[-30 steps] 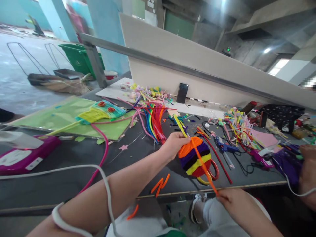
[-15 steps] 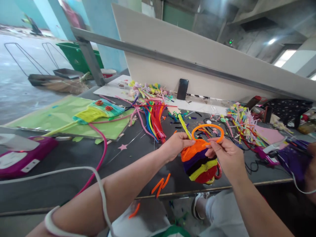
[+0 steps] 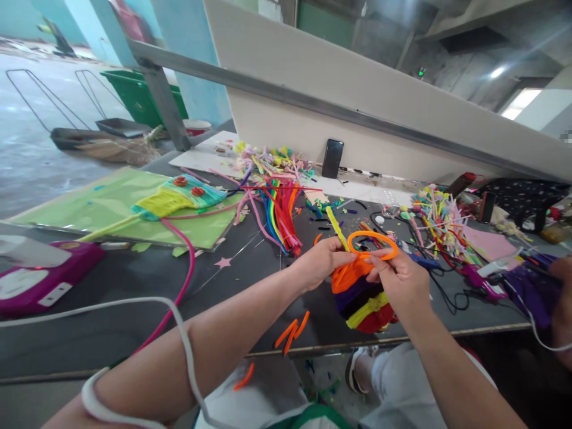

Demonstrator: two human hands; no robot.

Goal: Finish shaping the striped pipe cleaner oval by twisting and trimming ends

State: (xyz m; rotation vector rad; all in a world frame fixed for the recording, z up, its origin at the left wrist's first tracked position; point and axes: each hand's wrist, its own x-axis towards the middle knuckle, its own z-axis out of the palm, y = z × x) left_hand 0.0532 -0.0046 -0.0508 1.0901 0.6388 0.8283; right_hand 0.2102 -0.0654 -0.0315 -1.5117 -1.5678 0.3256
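A striped piece [image 3: 360, 298] of orange, purple, black, yellow and red fuzzy stems hangs below both hands near the table's front edge. My left hand [image 3: 328, 262] pinches its orange top, close to where a yellow stem [image 3: 336, 226] sticks up. An orange stem [image 3: 372, 234] curves in a loop above the piece. The fingers of my right hand [image 3: 397, 277] are closed on this orange stem at the loop's right side, and they partly cover the striped piece. Short orange bits [image 3: 292, 333] lie on the table to the left of the piece.
Bundled coloured stems [image 3: 282, 217] lie mid-table, with a phone [image 3: 332, 158] upright behind them. To the left are a green sheet [image 3: 89, 205], a magenta power strip [image 3: 49, 280] and a white cable [image 3: 129, 304] crossing my left forearm. Another person's hand [image 3: 562, 304] shows far right.
The orange loop has become smaller and flatter. My right hand has moved slightly left, closer to my left hand, and covers more of the striped piece's right side.
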